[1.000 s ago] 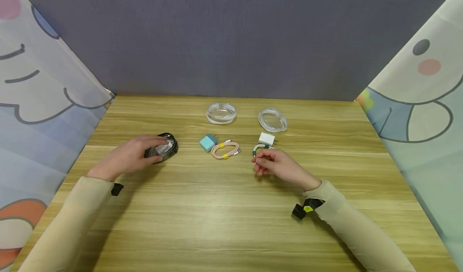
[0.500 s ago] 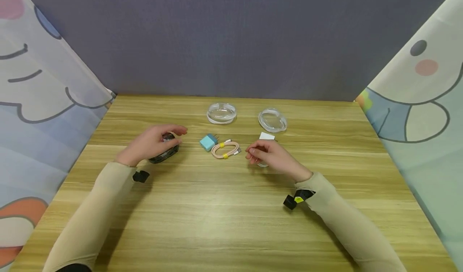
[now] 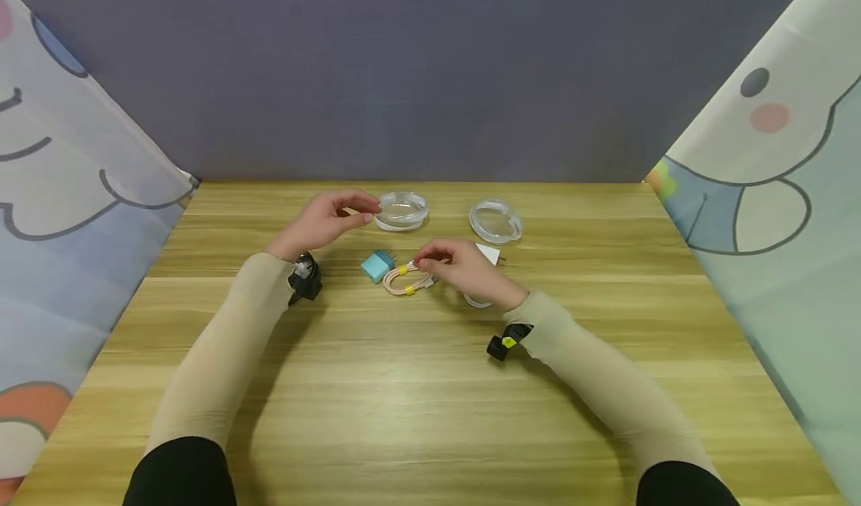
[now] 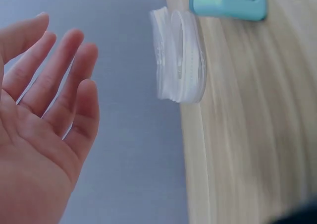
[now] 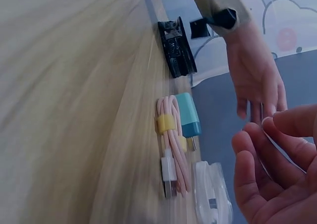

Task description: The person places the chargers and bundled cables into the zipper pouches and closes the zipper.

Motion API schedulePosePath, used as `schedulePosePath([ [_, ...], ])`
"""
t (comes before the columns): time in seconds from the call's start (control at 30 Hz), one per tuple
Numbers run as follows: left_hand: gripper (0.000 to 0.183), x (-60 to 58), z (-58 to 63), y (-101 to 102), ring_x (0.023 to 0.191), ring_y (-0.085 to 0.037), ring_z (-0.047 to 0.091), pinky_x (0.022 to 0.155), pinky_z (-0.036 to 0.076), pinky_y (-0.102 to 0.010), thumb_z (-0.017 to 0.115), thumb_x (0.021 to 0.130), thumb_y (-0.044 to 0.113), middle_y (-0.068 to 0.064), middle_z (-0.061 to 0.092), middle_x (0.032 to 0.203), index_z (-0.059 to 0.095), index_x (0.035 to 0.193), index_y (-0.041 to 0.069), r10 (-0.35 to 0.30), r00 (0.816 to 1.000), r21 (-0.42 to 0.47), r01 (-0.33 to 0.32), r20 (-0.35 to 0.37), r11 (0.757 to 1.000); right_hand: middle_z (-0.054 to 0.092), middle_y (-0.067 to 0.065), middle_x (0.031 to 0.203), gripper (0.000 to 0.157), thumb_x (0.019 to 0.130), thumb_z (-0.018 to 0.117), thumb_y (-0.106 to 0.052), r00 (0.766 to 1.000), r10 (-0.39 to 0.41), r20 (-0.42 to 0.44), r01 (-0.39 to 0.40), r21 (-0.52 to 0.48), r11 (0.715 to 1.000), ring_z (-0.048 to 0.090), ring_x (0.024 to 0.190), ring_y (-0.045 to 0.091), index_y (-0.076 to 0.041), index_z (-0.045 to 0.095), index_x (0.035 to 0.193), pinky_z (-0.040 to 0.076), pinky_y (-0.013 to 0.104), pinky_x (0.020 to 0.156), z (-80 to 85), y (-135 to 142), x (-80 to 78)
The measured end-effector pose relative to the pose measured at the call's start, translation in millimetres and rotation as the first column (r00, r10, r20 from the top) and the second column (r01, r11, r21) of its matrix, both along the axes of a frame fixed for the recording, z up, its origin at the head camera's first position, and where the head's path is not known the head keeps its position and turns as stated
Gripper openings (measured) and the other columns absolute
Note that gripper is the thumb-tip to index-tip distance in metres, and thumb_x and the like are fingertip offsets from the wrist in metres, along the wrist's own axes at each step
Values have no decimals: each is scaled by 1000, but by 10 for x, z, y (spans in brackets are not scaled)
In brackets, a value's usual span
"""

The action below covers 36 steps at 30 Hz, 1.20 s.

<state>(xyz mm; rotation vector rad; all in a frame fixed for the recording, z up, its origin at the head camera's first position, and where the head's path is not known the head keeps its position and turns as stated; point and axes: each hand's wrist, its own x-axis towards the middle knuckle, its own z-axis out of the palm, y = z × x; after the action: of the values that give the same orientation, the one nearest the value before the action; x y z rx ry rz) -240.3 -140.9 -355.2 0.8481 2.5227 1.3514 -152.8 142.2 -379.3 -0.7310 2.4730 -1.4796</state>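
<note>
Watching from my end, I start at the far left with the black bundle (image 5: pixel 177 48), lying on the table (image 3: pixel 397 386); a second ago the left hand (image 3: pixel 326 222) was over it, and now that hand has swung up and across, leaving the bundle behind by the wrist. Its fingers are spread and loosely bent with nothing in them, near the left pack (image 3: pixel 400 227), a clear round with a white rim at the back of the table. From overhead the fingertips overlap its edge, but the left wrist view shows a gap, so I call them apart. Next come the blue charger (image 3: pixel 378 266) and, just beside it, the pink cable (image 5: pixel 172 140), coiled under yellow ties; neither has shifted. The right hand (image 3: pixel 464 267) has drifted left from the white cable (image 3: pixel 478 303) to hang by the pink one, thumb and forefinger close together, nothing visible between them (I cannot tell from overhead whether they graze the cable; the right wrist view suggests not). Beyond it sit the white charger (image 3: pixel 489 253), partly covered, and the right pack (image 3: pixel 494 238). My reading: both hands have changed position, but nothing is lifted, so the handling itself has yet to begin.
</note>
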Motion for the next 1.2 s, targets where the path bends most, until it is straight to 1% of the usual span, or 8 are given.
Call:
schedulePosePath([
  [0.03,27,-21,31,27,110,-19,61,89,48,-39,65,99,21,-4,67,122,68,124,13,2,1000,11,-2,19,1000,71,-2,108,19,101,62,-17,1000,3,3,-3,-1,1000,66,96,17,-7,72,113,53,31,81,-5,-42,-27],
  [0.13,30,-168,-6,73,116,-18,57,95,45,-43,67,98,27,-3,65,126,68,125,15,13,999,7,-14,47,1000,70,0,114,21,101,61,-16,999,1,41,-1,-5,1000,65,101,17,-5,71,117,53,34,86,-8,-141,-102],
  [0.27,38,-377,-148,123,123,-21,52,100,43,-49,68,97,29,-6,61,132,65,129,11,32,996,22,-34,81,999,69,4,118,24,99,62,-12,999,-5,44,4,13,1000,64,107,18,-4,70,120,52,34,89,-17,-224,-216],
  [0.47,39,-535,-287,266,130,-27,48,103,41,-52,67,97,17,-12,57,138,61,133,4,-1,980,102,-19,200,995,67,12,122,28,97,65,-9,998,-12,64,13,-5,1000,61,114,21,0,67,123,52,36,92,-114,-273,-369],
  [0.67,39,-565,-331,370,139,-23,39,108,37,-51,68,96,15,-2,52,145,61,134,6,1,976,100,-23,218,995,65,11,127,33,94,69,-7,997,23,70,-25,23,999,59,120,24,-2,66,126,51,31,94,-152,-365,-441],
  [0.87,41,-582,-408,359,144,-23,32,115,27,-49,69,94,10,-1,45,153,60,134,4,-23,974,85,4,224,996,63,11,131,41,90,73,-4,992,61,114,-67,42,997,57,123,27,-1,64,130,49,32,98,-183,-464,-467],
  [1.03,42,-560,-469,345,147,-24,25,116,25,-48,71,93,9,-2,39,156,62,133,4,-46,977,61,34,208,998,66,9,127,46,85,79,-4,995,66,80,-74,100,992,58,120,23,-1,65,129,47,31,101,-250,-487,-479],
  [1.2,44,-550,-493,351,146,-26,26,116,27,-48,73,91,9,-4,36,158,61,133,3,-51,980,38,45,191,998,68,7,123,49,81,82,-5,996,65,58,-72,135,988,62,113,21,-5,67,127,49,29,96,-333,-485,-484],
])
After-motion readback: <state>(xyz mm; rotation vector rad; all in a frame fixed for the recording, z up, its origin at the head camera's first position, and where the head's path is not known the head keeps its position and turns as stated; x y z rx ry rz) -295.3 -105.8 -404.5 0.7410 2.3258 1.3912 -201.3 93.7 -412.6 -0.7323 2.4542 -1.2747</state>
